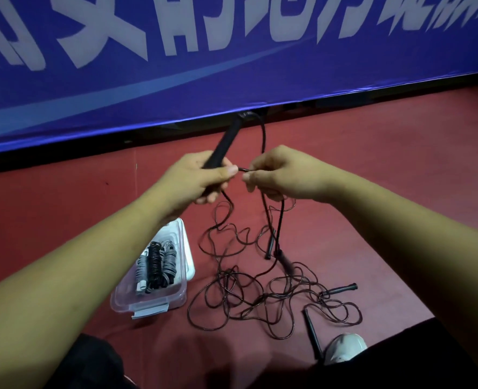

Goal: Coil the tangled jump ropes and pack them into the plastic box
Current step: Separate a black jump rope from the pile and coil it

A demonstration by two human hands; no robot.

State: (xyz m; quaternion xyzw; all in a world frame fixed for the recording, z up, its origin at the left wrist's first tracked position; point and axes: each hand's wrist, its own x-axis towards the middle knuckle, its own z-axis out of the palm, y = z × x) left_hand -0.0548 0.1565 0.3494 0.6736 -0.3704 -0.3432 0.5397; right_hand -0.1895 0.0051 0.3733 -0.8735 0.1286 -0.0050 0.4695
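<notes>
A blue banner (232, 80) with large white lettering spans the top, from nine to three o'clock. Below it lies the red floor (386, 169). A pale shoe (344, 348) rests at five o'clock.

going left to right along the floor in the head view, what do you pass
plastic box → tangled jump ropes → white shoe
</notes>
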